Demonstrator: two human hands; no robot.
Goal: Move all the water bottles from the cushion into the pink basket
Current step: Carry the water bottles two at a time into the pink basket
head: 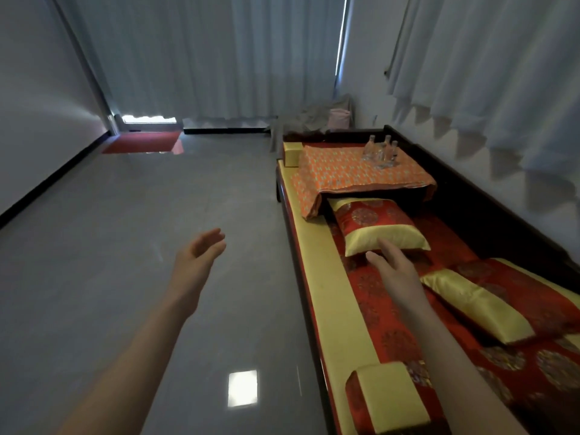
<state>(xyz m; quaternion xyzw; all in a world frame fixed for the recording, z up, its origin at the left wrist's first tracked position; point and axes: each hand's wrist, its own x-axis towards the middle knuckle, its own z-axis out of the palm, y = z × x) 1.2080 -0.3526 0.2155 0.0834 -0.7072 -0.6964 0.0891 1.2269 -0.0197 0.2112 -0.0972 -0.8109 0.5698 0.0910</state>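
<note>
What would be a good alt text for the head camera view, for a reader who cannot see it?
Two empty hands, left and right, reach forward beside a long red and gold bench. Far ahead, clear water bottles stand on an orange cloth; something pink, perhaps the basket, sits beyond the bench end.

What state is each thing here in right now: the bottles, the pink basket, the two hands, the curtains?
Water bottles: upright, clustered on the orange-covered cushion, none moved yet.
Pink basket: beyond the bench's far end, contents not visible.
Left hand: open, empty, over the floor.
Right hand: open, empty, over the bench.
Curtains: drawn shut.
</note>
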